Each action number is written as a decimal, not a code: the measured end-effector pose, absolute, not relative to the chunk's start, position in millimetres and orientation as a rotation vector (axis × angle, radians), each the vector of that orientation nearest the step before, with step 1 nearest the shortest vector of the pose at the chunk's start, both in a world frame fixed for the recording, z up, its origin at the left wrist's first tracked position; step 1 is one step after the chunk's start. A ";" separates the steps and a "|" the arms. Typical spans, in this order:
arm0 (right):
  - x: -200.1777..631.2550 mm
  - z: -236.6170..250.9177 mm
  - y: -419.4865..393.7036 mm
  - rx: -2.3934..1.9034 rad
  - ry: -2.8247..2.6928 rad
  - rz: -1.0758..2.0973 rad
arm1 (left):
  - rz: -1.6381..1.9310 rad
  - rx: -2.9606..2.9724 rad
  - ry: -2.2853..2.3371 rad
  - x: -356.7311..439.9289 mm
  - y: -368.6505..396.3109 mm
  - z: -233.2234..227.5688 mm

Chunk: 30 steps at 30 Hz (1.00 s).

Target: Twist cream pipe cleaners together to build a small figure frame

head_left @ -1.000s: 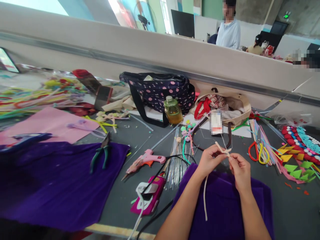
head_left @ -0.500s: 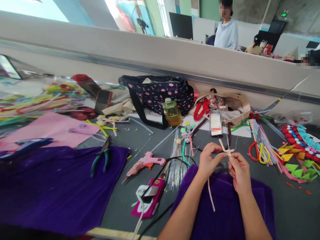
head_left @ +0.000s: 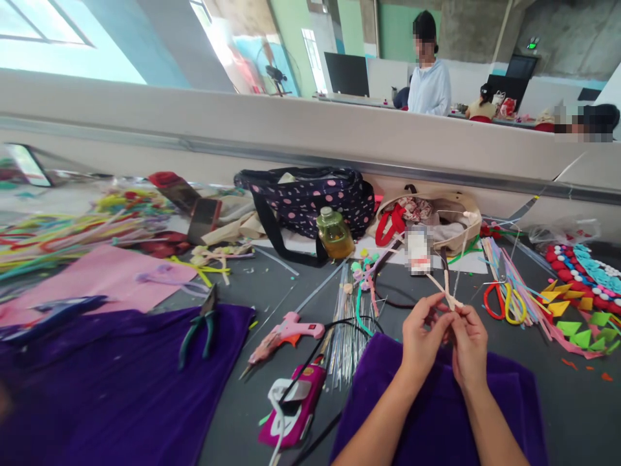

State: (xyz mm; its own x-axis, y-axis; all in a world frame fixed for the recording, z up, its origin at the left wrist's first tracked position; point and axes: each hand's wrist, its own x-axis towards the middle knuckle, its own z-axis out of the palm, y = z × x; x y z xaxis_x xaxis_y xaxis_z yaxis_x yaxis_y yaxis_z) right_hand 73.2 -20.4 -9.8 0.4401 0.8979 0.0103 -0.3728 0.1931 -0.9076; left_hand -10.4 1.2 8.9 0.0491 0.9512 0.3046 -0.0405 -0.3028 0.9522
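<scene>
partition wall (head_left: 291,129) beige (metal rail) | windows (head_left: 39,26) bright | far wall (head_left: 398,26) green

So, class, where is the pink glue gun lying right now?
The pink glue gun lies on the grey table, left of the hands, between the green-handled pliers and the bundle of thin wires.

No legible text or labels anywhere; green ceiling sign (head_left: 533,44) too small.
</scene>
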 end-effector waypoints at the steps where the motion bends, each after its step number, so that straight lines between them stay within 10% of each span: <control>1: 72.4 -10.7 -20.3 -0.997 -0.637 0.998 | 1.403 1.378 0.987 -9.9 1.4 8.7; 30: 80.4 -1.9 -18.1 -0.902 -0.583 1.315 | 1.216 1.076 0.699 -19.3 6.8 14.1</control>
State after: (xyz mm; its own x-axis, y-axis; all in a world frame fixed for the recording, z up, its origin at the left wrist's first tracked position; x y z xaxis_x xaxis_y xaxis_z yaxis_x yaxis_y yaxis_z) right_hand 80.4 -18.1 -1.9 0.1910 0.9738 -0.1230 -0.5630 0.0061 -0.8264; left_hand -19.3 6.8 14.1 0.2474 0.9624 0.1125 -0.3863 -0.0084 0.9223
